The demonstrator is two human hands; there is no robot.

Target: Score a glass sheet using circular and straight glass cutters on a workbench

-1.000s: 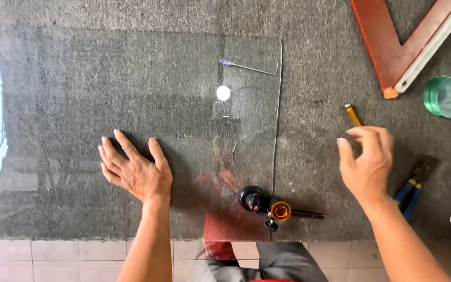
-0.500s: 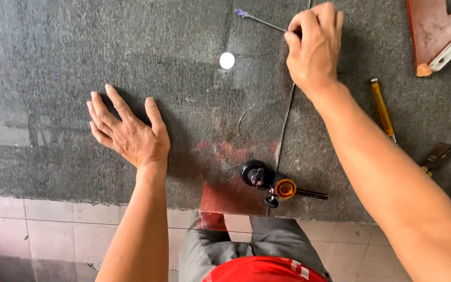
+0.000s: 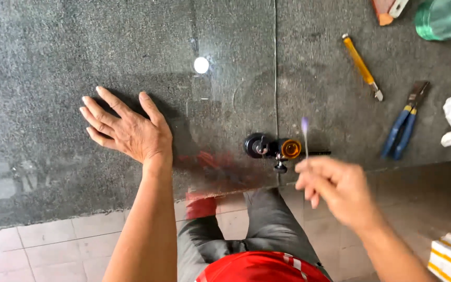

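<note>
Right hand [image 3: 335, 185] pulled back gripping thin rod [image 3: 305, 137], left hand [image 3: 129, 130] flat on glass sheet [image 3: 225, 42]

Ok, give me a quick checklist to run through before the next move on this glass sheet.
1. Left hand flat on the glass sheet: ok, palm down, fingers spread.
2. Right hand has the thin tool: ok, pinched in the fingers, purple tip up, off the table edge.
3. Round suction tool sits at the sheet's right edge: ok, though its grip cannot tell.
4. Sheet edge whole: cannot tell, reflections hide it.
5. Yellow cutter and blue pliers off the glass: ok, both lie to its right.
</note>
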